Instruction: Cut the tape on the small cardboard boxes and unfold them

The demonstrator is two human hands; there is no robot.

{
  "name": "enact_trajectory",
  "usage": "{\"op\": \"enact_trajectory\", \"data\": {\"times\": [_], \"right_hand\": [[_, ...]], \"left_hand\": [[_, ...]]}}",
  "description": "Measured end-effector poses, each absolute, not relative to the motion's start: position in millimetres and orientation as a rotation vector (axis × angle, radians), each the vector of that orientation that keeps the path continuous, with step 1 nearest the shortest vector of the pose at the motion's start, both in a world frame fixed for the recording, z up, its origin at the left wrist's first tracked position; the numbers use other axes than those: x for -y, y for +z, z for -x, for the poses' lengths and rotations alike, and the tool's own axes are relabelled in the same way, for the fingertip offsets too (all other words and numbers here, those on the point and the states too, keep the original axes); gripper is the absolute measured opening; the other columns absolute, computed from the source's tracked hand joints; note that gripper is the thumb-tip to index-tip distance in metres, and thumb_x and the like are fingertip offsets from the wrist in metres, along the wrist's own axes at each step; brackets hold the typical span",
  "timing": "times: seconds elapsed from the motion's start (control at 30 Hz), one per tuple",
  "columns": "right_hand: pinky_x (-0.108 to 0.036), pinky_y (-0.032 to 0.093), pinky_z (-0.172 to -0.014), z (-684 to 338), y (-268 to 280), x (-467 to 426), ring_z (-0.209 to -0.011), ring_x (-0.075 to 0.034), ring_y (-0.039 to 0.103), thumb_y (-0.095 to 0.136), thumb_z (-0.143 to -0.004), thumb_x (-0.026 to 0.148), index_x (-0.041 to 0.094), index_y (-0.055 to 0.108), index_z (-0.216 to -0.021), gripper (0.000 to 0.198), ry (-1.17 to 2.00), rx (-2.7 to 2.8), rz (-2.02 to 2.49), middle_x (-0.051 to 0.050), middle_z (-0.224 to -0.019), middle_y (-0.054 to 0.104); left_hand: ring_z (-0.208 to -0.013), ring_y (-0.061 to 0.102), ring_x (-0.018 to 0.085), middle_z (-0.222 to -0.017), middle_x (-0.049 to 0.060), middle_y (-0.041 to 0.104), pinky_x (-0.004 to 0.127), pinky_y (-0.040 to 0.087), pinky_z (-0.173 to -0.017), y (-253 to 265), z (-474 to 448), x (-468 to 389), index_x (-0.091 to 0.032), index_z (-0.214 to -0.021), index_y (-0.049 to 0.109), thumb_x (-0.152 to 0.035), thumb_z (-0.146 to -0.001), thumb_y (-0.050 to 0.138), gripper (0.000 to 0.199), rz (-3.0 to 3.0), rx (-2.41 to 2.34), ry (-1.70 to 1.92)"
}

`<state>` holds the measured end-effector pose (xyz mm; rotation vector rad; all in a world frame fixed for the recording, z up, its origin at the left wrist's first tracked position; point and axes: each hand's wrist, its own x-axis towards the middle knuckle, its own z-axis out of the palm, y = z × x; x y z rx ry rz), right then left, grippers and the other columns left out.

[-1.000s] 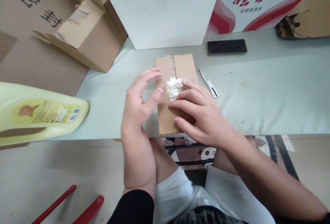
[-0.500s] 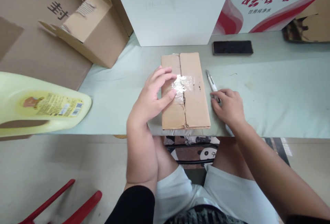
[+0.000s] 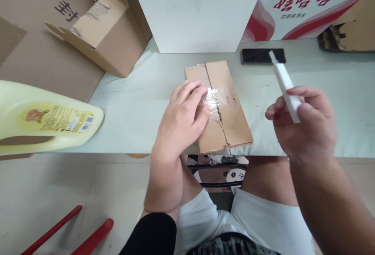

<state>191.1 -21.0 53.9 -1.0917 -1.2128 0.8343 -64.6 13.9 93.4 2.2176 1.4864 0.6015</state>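
Observation:
A small flattish cardboard box [image 3: 234, 118] lies slightly turned on the cloth near the table's front edge. Clear tape [image 3: 215, 97], wrinkled and shiny, crosses its middle seam. My left hand [image 3: 183, 118] rests on the box's left side, thumb and fingers apart, their tips at the tape. To the right of the box, raised above the table, my right hand [image 3: 307, 120] grips a white utility knife [image 3: 284, 81] between thumb and fingers. The knife's tip points up and away, in front of the phone.
A black phone [image 3: 254, 56] lies behind the box. Tall white carton [image 3: 196, 12], red-and-white carton [image 3: 301, 12] and brown boxes [image 3: 117, 43] line the back. A yellow jug [image 3: 58, 118] lies at left. Red legs [image 3: 93, 235] show on the floor.
My right hand has picked up the utility knife from the table and raised it to the right. The box has turned and shifted slightly right under my left hand.

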Motion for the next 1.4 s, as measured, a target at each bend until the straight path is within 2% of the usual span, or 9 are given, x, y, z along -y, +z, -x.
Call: {"op": "enact_trajectory", "data": {"times": [0.07, 0.13, 0.27, 0.33, 0.57, 0.83, 1.0, 1.13, 1.4], "right_hand": [[-0.039, 0.052, -0.064, -185, 69, 27, -0.075, -0.022, 0.065, 0.079, -0.080, 0.054, 0.037, 0.068, -0.114, 0.039, 0.822, 1.310, 1.022, -0.001, -0.083, 0.063], [-0.036, 0.050, -0.058, -175, 80, 33, -0.070, -0.020, 0.063, 0.089, -0.073, 0.040, 0.035, 0.069, -0.115, 0.047, 0.693, 1.367, 1.013, 0.000, -0.079, 0.063], [-0.027, 0.033, -0.038, -140, 95, 33, -0.043, -0.007, 0.042, 0.076, -0.088, 0.029, 0.029, 0.062, -0.090, 0.014, 0.424, 1.177, 1.038, 0.005, -0.071, 0.052], [-0.025, 0.032, -0.035, -120, 101, 29, -0.040, -0.004, 0.040, 0.067, -0.095, 0.032, 0.026, 0.056, -0.084, 0.017, 0.425, 1.064, 1.015, 0.006, -0.075, 0.049], [-0.027, 0.051, -0.054, -98, 90, 16, -0.069, -0.014, 0.067, 0.050, -0.101, 0.056, 0.029, 0.052, -0.115, 0.030, 0.860, 1.160, 1.076, 0.000, -0.089, 0.066], [-0.028, 0.051, -0.061, -103, 82, 17, -0.074, -0.013, 0.061, 0.055, -0.099, 0.062, 0.029, 0.059, -0.114, 0.037, 0.914, 1.152, 1.058, -0.001, -0.089, 0.063], [-0.030, 0.045, -0.061, -107, 76, 18, -0.067, -0.012, 0.053, 0.060, -0.100, 0.047, 0.026, 0.058, -0.104, 0.021, 0.756, 1.247, 1.127, 0.002, -0.081, 0.055], [-0.031, 0.042, -0.060, -107, 74, 18, -0.060, -0.011, 0.045, 0.060, -0.099, 0.034, 0.027, 0.050, -0.096, 0.013, 0.644, 1.311, 1.181, 0.004, -0.075, 0.048], [-0.031, 0.042, -0.059, -106, 80, 20, -0.064, -0.013, 0.051, 0.058, -0.096, 0.026, 0.026, 0.054, -0.100, 0.006, 0.498, 1.426, 1.299, 0.003, -0.075, 0.051]], "left_hand": [[-0.153, 0.038, 0.032, -0.156, 0.009, 0.053, 0.057, 0.036, -0.127, 95, 61, -12, -0.022, -0.134, 0.059, -0.031, -0.101, 0.049, 0.035, -2.214, -1.502, 0.591], [-0.151, 0.040, 0.033, -0.155, 0.010, 0.053, 0.057, 0.037, -0.126, 95, 60, -12, -0.021, -0.133, 0.059, -0.033, -0.101, 0.050, 0.035, -2.211, -1.508, 0.593], [-0.147, 0.043, 0.033, -0.150, 0.011, 0.056, 0.055, 0.036, -0.125, 92, 60, -15, -0.021, -0.127, 0.061, -0.032, -0.099, 0.053, 0.030, -2.221, -1.482, 0.636], [-0.146, 0.044, 0.032, -0.147, 0.010, 0.057, 0.054, 0.035, -0.125, 90, 61, -16, -0.023, -0.123, 0.060, -0.030, -0.098, 0.053, 0.027, -2.230, -1.472, 0.672], [-0.142, 0.044, 0.031, -0.144, 0.009, 0.057, 0.049, 0.037, -0.123, 88, 62, -16, -0.023, -0.119, 0.059, -0.030, -0.097, 0.057, 0.023, -2.186, -1.488, 0.693], [-0.134, 0.046, 0.031, -0.128, 0.008, 0.061, 0.049, 0.039, -0.120, 83, 56, -26, -0.025, -0.106, 0.060, -0.034, -0.097, 0.061, 0.013, -2.127, -1.558, 0.764], [-0.148, 0.036, 0.033, -0.152, 0.010, 0.045, 0.054, 0.032, -0.126, 76, 57, -27, -0.028, -0.128, 0.057, -0.039, -0.095, 0.067, 0.036, -2.021, -1.563, 0.748], [-0.160, 0.019, 0.035, -0.165, 0.009, 0.029, 0.059, 0.023, -0.129, 75, 61, -27, -0.033, -0.138, 0.057, -0.041, -0.101, 0.058, 0.038, -2.045, -1.476, 0.663], [-0.160, 0.022, 0.037, -0.167, 0.009, 0.027, 0.061, 0.024, -0.129, 73, 62, -31, -0.034, -0.140, 0.060, -0.036, -0.099, 0.060, 0.041, -2.005, -1.466, 0.669]]}}
